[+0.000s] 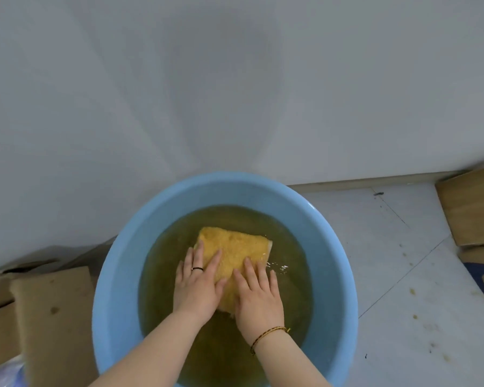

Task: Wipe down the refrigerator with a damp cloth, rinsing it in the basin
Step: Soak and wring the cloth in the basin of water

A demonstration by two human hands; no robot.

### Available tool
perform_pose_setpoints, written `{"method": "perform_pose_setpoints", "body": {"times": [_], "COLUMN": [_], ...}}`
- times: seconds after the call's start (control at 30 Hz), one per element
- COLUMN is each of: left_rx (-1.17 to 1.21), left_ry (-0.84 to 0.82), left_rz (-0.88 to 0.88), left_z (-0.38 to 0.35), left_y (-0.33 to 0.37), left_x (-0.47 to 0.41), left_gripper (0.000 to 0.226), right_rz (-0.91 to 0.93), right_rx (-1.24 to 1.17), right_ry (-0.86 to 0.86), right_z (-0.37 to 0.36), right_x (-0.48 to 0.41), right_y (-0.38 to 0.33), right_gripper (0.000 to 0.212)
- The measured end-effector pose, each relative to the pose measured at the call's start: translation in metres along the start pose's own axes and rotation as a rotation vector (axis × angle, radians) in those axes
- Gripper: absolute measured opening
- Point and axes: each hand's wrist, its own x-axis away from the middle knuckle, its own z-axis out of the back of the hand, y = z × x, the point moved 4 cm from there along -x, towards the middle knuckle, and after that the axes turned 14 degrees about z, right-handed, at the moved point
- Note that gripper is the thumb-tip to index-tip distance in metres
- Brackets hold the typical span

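Note:
A round blue basin [115, 275] stands on the floor below me, half full of murky yellowish water. A folded yellow cloth [235, 247] lies in the water at the basin's middle. My left hand [197, 286], with a dark ring on one finger, lies flat on the cloth's left side with straight fingers. My right hand [259, 297], with a braided bracelet at the wrist, presses flat on the cloth's right near part. The refrigerator's white side [207, 93] rises directly behind the basin and fills the upper view.
Cardboard boxes [51, 325] sit on the floor left of the basin. More cardboard [472, 205] lies at the far right. The white tiled floor [397, 289] to the right shows small stains. A plastic bag corner [3, 372] shows at the bottom left.

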Motion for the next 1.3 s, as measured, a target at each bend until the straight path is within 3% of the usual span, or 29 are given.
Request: {"method": "perform_pose_setpoints", "body": {"times": [0.07, 0.13, 0.23, 0.33, 0.4, 0.5, 0.63, 0.8, 0.93, 1.0, 1.07, 1.13, 1.23, 1.3], "left_rx": [-0.076, -0.092, 0.312, 0.814, 0.930, 1.063, 1.127, 1.250, 1.336, 1.421, 1.570, 1.693, 1.746, 1.725], "left_ry": [-0.037, -0.067, -0.073, -0.110, -0.237, -0.435, -0.557, -0.555, -0.559, -0.477, -0.408, -0.435, -0.528, -0.554], "left_rz": [-0.005, -0.013, 0.126, 0.367, 0.496, 0.576, 0.540, 0.318, 0.077, 0.110, 0.212, 0.256, 0.162, 0.096], "left_z": [-0.005, -0.007, 0.000, 0.010, 0.010, 0.009, 0.015, 0.047, 0.079, 0.088, 0.095, 0.100, 0.111, 0.116], "left_y": [-0.006, -0.008, -0.012, -0.020, -0.024, -0.025, -0.024, -0.011, 0.017, 0.024, 0.026, 0.027, 0.032, 0.034], "left_x": [-0.005, -0.008, -0.011, -0.017, -0.023, -0.031, -0.027, 0.008, 0.041, 0.044, 0.043, 0.042, 0.045, 0.050], "left_gripper": [0.057, 0.056, 0.051, 0.062, 0.070, 0.066, 0.053, 0.038, 0.046, 0.055, 0.043, 0.030, 0.026, 0.027], "right_rz": [-0.019, -0.038, -0.200, -0.509, -0.691, -0.874, -0.816, -0.472, -0.114, 0.030, 0.147, 0.173, -0.040, -0.115], "right_rx": [0.011, -0.033, -0.250, -0.583, -0.920, -1.189, -1.350, -1.237, -0.834, -0.605, -0.345, -0.197, -0.353, -0.414], "right_ry": [-0.094, -0.070, 0.212, 0.393, 0.401, 0.284, 0.298, 0.568, 0.683, 0.755, 0.804, 0.855, 0.947, 0.835], "right_z": [-0.008, -0.013, -0.004, -0.001, -0.006, -0.007, 0.009, 0.050, 0.076, 0.087, 0.093, 0.093, 0.089, 0.090], "right_x": [-0.004, -0.007, -0.006, -0.003, -0.008, -0.015, -0.011, -0.002, 0.007, 0.013, 0.019, 0.028, 0.038, 0.038], "right_y": [0.001, 0.002, 0.009, 0.023, 0.028, 0.031, 0.023, 0.000, -0.023, -0.034, -0.042, -0.045, -0.032, -0.026], "right_gripper": [0.054, 0.051, 0.042, 0.050, 0.058, 0.054, 0.026, 0.017, 0.023, 0.022, 0.028, 0.039, 0.068, 0.086]}}
